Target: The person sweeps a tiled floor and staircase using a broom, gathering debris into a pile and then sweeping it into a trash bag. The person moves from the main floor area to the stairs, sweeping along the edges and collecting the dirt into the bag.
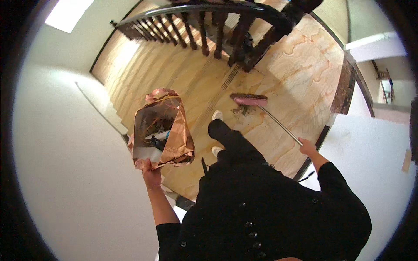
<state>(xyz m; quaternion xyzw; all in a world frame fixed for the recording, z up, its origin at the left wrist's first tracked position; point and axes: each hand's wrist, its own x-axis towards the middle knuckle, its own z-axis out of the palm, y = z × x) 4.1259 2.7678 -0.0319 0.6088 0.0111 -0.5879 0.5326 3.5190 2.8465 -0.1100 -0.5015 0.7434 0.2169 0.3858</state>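
My left hand grips the rim of a crumpled, copper-coloured bag. The bag's mouth faces up and shows dark debris, thin stalks and some whitish waste inside. In my right hand is the metal handle of a broom. Its pink head with dark bristles rests on the marble-patterned floor. Right by the broom head lies a small pile of dark dirt.
Stairs descend to the upper left of the landing. A dark wooden balustrade borders them, ending in a thick post at the landing. White walls rise on both sides. My white shoes stand near the stair edge.
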